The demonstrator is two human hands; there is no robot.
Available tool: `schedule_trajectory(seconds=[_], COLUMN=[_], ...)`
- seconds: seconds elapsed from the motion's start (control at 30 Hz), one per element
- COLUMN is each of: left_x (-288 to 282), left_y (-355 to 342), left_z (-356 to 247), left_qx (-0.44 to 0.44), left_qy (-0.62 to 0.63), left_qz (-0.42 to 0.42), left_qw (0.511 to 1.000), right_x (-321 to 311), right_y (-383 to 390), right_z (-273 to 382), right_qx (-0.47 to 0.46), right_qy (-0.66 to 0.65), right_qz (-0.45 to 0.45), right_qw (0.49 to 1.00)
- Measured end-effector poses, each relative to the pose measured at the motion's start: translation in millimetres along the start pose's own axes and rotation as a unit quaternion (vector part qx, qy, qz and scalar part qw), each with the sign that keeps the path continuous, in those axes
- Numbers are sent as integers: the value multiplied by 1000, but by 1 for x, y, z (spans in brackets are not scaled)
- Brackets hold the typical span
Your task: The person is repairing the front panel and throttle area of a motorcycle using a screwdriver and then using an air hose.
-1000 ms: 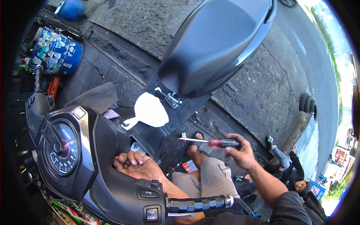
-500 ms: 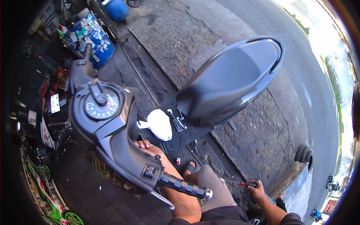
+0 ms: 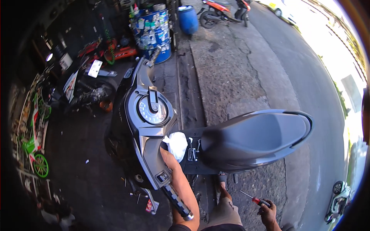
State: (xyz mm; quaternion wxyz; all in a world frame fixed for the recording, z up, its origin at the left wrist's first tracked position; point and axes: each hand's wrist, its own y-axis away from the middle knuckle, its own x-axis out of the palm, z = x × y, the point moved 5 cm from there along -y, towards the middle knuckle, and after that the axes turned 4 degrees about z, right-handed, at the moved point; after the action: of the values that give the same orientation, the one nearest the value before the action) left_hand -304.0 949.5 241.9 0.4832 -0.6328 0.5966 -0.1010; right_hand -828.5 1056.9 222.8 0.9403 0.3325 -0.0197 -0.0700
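My right hand (image 3: 267,211) grips a screwdriver with a red and black handle (image 3: 257,200), its metal shaft angled up-left. My left hand (image 3: 167,154) reaches under the scooter's dark front cowl (image 3: 152,136), below the round speedometer (image 3: 153,112), and its fingers are hidden. A white bag (image 3: 177,145) lies beside it on the dark footboard (image 3: 192,167), with metal tools (image 3: 190,152) near the front of the black seat (image 3: 258,134).
A label-covered blue drum (image 3: 154,32), a blue barrel (image 3: 187,20) and parked motorcycles (image 3: 84,88) stand left and behind. A red scooter (image 3: 223,11) is at the back. A white scooter (image 3: 339,200) stands on the right by the road (image 3: 312,84). A green-wheeled bike (image 3: 40,163) is at far left.
My view has swung, bringing the garage and red scooter into sight. My right hand has lowered with the screwdriver. My left hand's fingers have gone out of sight behind the cowl.
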Motion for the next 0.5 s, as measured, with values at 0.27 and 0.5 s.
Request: schedule_trajectory(seconds=[0.27,0.5], left_x=[8,7], left_y=[-10,-12], left_z=[3,4], left_qx=[-206,-250], left_qy=[55,60], left_qz=[-60,-112], left_qw=[975,960], right_x=[95,159], right_y=[-121,-167], right_z=[115,109], right_qx=[24,97], right_qy=[79,-11], right_qz=[296,411], right_qw=[952,907])
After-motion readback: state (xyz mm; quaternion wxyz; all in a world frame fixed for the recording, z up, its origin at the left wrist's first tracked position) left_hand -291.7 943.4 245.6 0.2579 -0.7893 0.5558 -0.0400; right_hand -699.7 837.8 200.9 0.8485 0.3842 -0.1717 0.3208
